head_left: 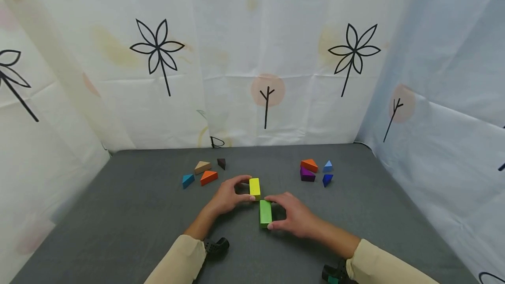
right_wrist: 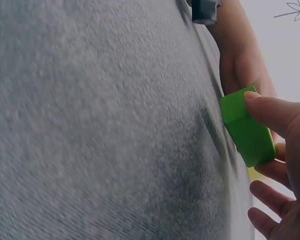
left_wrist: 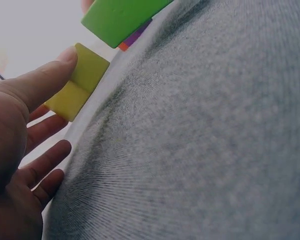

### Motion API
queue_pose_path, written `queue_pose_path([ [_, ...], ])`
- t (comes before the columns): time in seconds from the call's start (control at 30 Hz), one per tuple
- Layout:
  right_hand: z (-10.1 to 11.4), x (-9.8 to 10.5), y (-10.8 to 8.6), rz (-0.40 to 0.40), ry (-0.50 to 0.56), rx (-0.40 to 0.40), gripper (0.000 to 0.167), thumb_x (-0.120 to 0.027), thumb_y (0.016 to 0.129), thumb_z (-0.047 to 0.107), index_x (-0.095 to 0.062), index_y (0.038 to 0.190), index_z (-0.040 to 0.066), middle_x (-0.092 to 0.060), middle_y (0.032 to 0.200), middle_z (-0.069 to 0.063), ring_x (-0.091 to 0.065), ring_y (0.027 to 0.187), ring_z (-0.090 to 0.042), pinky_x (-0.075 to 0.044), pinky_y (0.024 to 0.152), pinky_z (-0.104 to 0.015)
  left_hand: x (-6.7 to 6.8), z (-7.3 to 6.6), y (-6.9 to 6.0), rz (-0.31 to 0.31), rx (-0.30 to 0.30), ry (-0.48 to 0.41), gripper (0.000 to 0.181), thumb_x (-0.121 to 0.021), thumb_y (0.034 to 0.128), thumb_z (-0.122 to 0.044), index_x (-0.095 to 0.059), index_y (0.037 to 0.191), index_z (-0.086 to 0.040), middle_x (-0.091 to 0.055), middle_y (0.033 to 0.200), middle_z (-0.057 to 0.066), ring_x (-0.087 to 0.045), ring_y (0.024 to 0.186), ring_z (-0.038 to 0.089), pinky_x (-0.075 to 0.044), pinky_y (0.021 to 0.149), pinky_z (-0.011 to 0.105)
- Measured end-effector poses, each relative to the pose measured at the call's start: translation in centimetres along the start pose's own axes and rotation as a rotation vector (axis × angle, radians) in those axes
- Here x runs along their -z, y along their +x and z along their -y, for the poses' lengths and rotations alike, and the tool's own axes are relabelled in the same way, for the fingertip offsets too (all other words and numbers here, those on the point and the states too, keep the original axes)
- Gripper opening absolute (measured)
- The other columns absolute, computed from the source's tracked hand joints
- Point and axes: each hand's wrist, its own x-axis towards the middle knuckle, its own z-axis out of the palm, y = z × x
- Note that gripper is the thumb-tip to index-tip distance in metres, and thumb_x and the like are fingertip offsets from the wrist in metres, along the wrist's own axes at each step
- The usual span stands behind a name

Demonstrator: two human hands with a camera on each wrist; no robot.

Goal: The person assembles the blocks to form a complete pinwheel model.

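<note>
Between thumb and fingers my left hand (head_left: pixel 228 196) pinches a yellow block (head_left: pixel 254 187) at its far and near ends. A longer green block (head_left: pixel 265 213) is pinched the same way by my right hand (head_left: pixel 293 214). In the head view the green block sits just nearer to me than the yellow one and slightly right; whether they touch I cannot tell. The left wrist view shows the thumb on the yellow block (left_wrist: pixel 80 82), with the other fingers behind it. Seen from the right wrist, the green block (right_wrist: pixel 247 125) hides most of the yellow block.
Left of the hands on the grey table (head_left: pixel 130 214) lie a tan triangle (head_left: pixel 202 167), a dark brown one (head_left: pixel 222 163), an orange one (head_left: pixel 209 177) and a blue one (head_left: pixel 188 181). Rightward are orange (head_left: pixel 309 165), purple (head_left: pixel 307 174), light blue (head_left: pixel 328 166) and dark blue (head_left: pixel 327 180) triangles.
</note>
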Motion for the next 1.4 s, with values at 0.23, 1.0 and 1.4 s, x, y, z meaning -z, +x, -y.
queue_pose_path([
  [0.23,-0.4,0.0,0.0,-0.019,-0.013,-0.001,0.067,-0.079,0.080,0.041,-0.055,0.138,0.016,-0.057,0.133,0.001,-0.050,0.116,-0.021,-0.043,0.097,-0.048,0.3,-0.4,-0.6,0.018,-0.024,-0.041,0.064,-0.078,0.0819,-0.038,-0.055,0.137,-0.017,-0.057,0.132,0.004,-0.056,0.114,0.024,-0.044,0.095,0.048],
  [1.0,-1.1,-0.6,0.2,0.001,-0.002,-0.030,0.068,-0.076,0.082,0.045,-0.054,0.139,0.015,-0.056,0.133,-0.004,-0.051,0.117,-0.024,-0.041,0.096,-0.052,-0.8,-1.3,-0.7,0.039,-0.058,0.094,0.063,-0.079,0.0809,-0.039,-0.056,0.135,-0.015,-0.059,0.128,0.003,-0.055,0.115,0.023,-0.042,0.096,0.049],
  [1.4,-0.3,-0.8,0.0,0.017,0.014,-0.093,0.066,-0.077,0.083,0.040,-0.054,0.139,0.013,-0.056,0.134,-0.009,-0.051,0.120,-0.030,-0.040,0.097,-0.055,-0.3,-1.2,-0.8,0.095,-0.053,0.070,0.053,-0.067,0.0915,-0.040,-0.057,0.137,-0.016,-0.061,0.128,0.004,-0.054,0.116,0.024,-0.040,0.098,0.050],
])
